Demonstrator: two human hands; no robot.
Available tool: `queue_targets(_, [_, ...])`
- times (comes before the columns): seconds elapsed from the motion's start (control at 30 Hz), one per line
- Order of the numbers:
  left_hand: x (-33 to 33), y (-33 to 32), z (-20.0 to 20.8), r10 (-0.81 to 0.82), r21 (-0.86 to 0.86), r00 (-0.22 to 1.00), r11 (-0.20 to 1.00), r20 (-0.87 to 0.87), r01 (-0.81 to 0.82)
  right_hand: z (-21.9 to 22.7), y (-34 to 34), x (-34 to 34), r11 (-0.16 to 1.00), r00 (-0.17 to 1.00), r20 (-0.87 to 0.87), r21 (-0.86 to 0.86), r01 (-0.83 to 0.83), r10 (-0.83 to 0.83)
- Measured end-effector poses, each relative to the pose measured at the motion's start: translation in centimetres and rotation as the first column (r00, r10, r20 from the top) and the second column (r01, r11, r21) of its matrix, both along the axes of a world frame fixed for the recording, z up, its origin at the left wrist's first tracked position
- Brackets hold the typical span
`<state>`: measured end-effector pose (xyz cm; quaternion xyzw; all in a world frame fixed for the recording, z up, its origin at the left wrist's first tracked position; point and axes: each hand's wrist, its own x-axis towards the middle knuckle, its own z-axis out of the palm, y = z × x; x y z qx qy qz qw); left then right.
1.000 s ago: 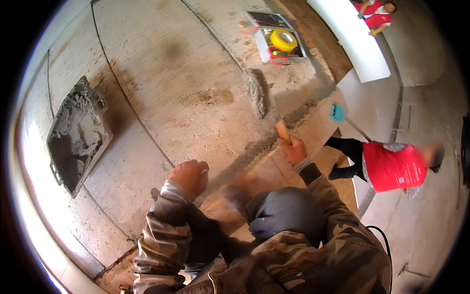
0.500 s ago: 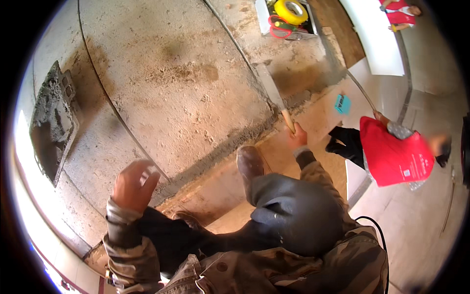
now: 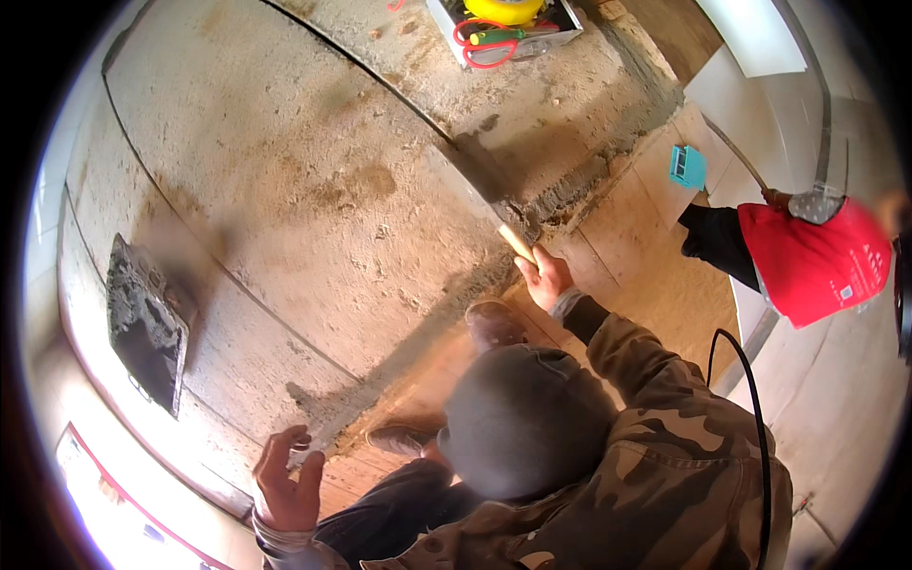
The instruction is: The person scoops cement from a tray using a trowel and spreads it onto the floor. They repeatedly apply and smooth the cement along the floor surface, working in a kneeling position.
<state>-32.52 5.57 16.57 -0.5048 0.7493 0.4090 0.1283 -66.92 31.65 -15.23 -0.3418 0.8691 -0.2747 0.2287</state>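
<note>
My right hand is closed round the pale wooden handle of a trowel. Its long flat blade points up and left along the rough cement-coloured surface, near a darker patch. Wet-looking grey mortar lies in a ragged band along the edge right of the blade. At the lower left my left hand hangs with its fingers apart and slightly bent, holding nothing. A mortar-smeared dark tub stands on the far left.
A box with yellow tape, red-handled scissors and a green-handled tool stands at the top. A turquoise object lies right of it. A person in a red vest is at the right, holding a long stick. My boot is near the edge.
The trowel and my right hand have shifted left, its blade now seen nearly edge-on. My left hand is lower in view. The whole view has turned, and the person in red appears further right.
</note>
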Motion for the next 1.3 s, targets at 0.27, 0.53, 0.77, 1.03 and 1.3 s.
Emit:
queue_targets(0.27, [1.9, -1.0, -2.0, -0.145, -0.067, 0.986, 0.988, -0.077, 0.14, 0.8, 6.1, -2.5, 0.996, 0.994, -0.09, 0.049, 0.069, -0.065])
queue_targets(0.53, [2.4, -2.3, -3.0, -0.23, -0.151, 0.961, 0.967, -0.156, 0.207, 1.1, 3.3, -5.3, 0.998, 0.957, -0.284, 0.007, 0.066, -0.062])
queue_targets(0.77, [4.4, -1.4, -1.1, -0.165, -0.193, 0.972, 0.972, -0.168, 0.132, 1.2, 7.0, -3.5, 0.998, 0.977, -0.207, 0.054, -0.032, 0.042])
queue_targets(1.03, [4.4, -1.3, -1.9, -0.173, -0.179, 0.976, 0.973, -0.131, 0.148, -0.3, 7.3, -3.8, 0.999, 0.969, -0.245, 0.006, -0.042, 0.042])
queue_targets(1.3, [3.7, -1.1, -2.1, -0.18, -0.177, 0.979, 0.971, -0.092, 0.161, 0.7, 7.5, -3.5, 0.997, 0.982, -0.187, -0.077, -0.027, 0.013])
